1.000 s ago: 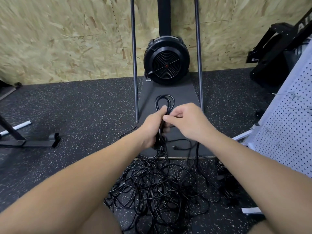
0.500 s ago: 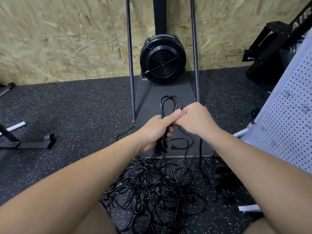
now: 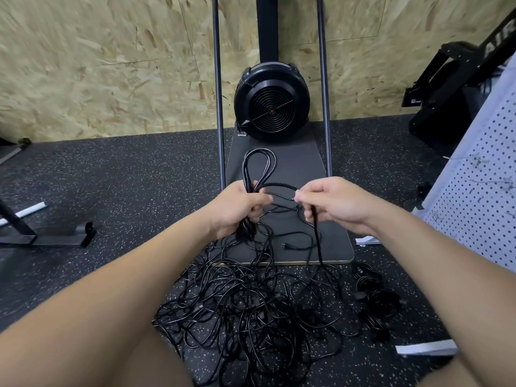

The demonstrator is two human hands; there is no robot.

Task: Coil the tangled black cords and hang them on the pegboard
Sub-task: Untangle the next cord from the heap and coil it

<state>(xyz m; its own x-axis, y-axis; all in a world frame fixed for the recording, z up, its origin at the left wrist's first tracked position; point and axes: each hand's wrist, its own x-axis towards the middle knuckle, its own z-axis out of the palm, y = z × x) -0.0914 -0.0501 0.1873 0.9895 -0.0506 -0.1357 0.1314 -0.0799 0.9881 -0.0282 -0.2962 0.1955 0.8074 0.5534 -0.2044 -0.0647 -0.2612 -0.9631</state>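
My left hand [image 3: 237, 205] grips a bundle of black cord loops [image 3: 258, 166] that stick up above the fist. A strand arcs from that bundle to my right hand [image 3: 335, 202], which pinches the same black cord; the cord then hangs down from it to the floor. Below both hands lies a big tangled pile of black cords [image 3: 251, 303] on the speckled rubber floor. A plug end [image 3: 286, 247] rests on the dark base plate. The white pegboard [image 3: 480, 196] leans at the right edge, with small hooks on it.
A black fan machine [image 3: 272, 103] stands on a dark base plate [image 3: 296, 163] between two upright metal poles, against a chipboard wall. A smaller heap of black cord [image 3: 377, 300] lies at right. Black equipment [image 3: 452, 88] sits at far right, a metal frame foot [image 3: 55, 236] at left.
My right hand has drawn away to the right from my left hand, pulling out a length of cord between them. The loops above my left fist stay held.
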